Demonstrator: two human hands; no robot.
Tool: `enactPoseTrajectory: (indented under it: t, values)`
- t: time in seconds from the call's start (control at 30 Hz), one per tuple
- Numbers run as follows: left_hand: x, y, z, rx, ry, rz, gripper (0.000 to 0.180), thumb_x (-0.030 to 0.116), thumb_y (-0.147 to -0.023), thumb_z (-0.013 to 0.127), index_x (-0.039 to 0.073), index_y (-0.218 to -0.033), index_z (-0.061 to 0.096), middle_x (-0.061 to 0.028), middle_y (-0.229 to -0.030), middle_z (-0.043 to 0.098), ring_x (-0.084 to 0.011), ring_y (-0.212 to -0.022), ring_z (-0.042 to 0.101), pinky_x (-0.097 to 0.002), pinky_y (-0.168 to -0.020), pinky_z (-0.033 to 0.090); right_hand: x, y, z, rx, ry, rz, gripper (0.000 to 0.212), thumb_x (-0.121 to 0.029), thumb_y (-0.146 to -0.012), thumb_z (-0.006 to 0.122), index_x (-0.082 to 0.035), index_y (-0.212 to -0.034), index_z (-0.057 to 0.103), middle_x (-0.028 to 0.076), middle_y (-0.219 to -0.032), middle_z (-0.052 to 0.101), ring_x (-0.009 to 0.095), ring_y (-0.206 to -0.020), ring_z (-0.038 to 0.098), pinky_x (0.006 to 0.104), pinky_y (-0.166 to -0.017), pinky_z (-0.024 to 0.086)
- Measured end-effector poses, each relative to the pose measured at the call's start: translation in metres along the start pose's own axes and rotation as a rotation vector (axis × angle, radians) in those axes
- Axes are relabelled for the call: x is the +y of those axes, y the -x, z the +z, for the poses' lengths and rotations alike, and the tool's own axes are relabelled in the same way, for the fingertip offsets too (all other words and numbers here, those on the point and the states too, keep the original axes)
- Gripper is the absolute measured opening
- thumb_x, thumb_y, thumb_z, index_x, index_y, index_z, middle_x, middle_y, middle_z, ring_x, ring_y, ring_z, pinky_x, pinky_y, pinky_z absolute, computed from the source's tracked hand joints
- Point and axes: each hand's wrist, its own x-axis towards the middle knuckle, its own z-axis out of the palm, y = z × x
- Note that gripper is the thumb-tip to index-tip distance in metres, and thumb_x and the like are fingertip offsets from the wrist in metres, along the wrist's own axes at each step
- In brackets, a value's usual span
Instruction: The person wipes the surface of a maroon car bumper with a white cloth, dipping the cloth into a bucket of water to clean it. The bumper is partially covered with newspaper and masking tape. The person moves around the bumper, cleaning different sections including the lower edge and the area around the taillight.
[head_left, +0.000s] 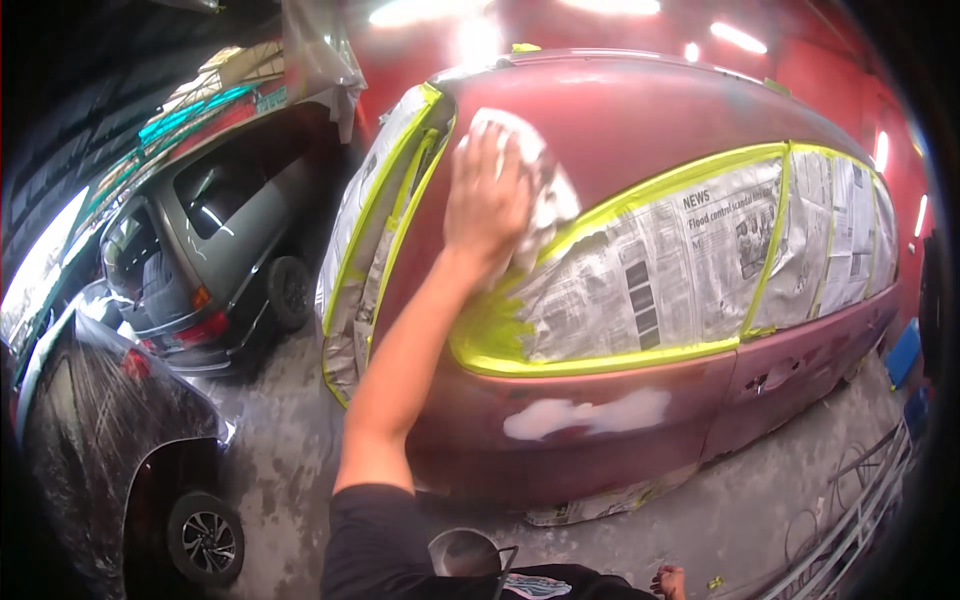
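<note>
My left hand (490,195) is raised and pressed against a white cloth (553,196) with dark patches. The cloth lies on the dull red rear side panel (620,115) of a vehicle, above the masked window. Newspaper (690,260) covers that window, edged with yellow-green masking tape (620,357). Just below the tape, a pale filler patch (590,414) shows on the lower panel. At the bottom edge, low and away from the vehicle, my right hand (668,582) has its fingers curled in, and I see nothing in it.
On the left stands a dark van (230,210); nearer is a car draped in clear plastic sheeting (90,420). Metal rails (850,530) lean at the lower right, with a blue object (903,352) beyond them. Grey concrete floor (285,440) runs between the vehicles.
</note>
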Motion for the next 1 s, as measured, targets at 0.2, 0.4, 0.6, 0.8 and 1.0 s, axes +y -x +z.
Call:
enactPoseTrajectory:
  t: [0.2,0.4,0.6,0.8,1.0]
  values:
    - [-0.096,-0.100,0.052,-0.124,-0.071,-0.044,0.042,0.033,-0.097,0.051,-0.002,-0.110,0.073,-0.0273,-0.116,0.070,-0.0394,-0.119,0.063,-0.0568,-0.104,0.043,0.002,0.015,0.017,0.081,-0.056,-0.065,0.031,-0.018,-0.100,0.056,-0.002,-0.127,0.062,0.013,-0.079,0.068,0.025,-0.059,0.068,0.0375,-0.049,0.053]
    - [-0.139,-0.158,0.023,-0.435,0.118,-0.336,0.033,0.036,-0.090,0.055,0.014,-0.099,0.078,-0.0144,-0.094,0.077,-0.0283,-0.085,0.074,-0.0445,-0.077,0.056,-0.015,0.033,0.027,0.019,-0.104,0.036,0.034,-0.020,-0.100,0.058,-0.003,-0.130,0.061,0.013,-0.079,0.069,0.026,-0.061,0.068,0.0394,-0.050,0.054]
    - [-0.039,-0.113,0.072,0.121,-0.025,0.043,0.049,0.036,-0.104,0.045,-0.003,-0.128,0.064,-0.0244,-0.126,0.065,-0.0353,-0.122,0.060,-0.0508,-0.108,0.042,-0.024,0.089,0.005,0.034,-0.128,0.164,0.037,-0.023,-0.100,0.061,-0.004,-0.132,0.060,0.013,-0.081,0.069,0.026,-0.061,0.068,0.0411,-0.050,0.055]
    - [-0.064,-0.154,0.033,-0.390,-0.141,-0.304,0.035,0.033,-0.093,0.053,0.007,-0.102,0.075,-0.0233,-0.105,0.074,-0.0361,-0.104,0.069,-0.0495,-0.095,0.048,-0.032,0.060,-0.004,0.116,-0.299,0.010,0.032,-0.013,-0.096,0.057,0.001,-0.124,0.062,0.016,-0.079,0.070,0.028,-0.060,0.069,0.0410,-0.050,0.056]
    - [0.053,-0.163,0.095,-0.107,-0.047,0.044,0.042,0.037,-0.105,0.040,0.010,-0.110,0.072,-0.0170,-0.112,0.072,-0.0355,-0.110,0.065,-0.0516,-0.097,0.046,-0.085,0.067,0.011,0.033,-0.264,0.009,0.027,0.002,-0.091,0.050,0.007,-0.111,0.067,0.018,-0.078,0.071,0.027,-0.058,0.071,0.0371,-0.047,0.055]
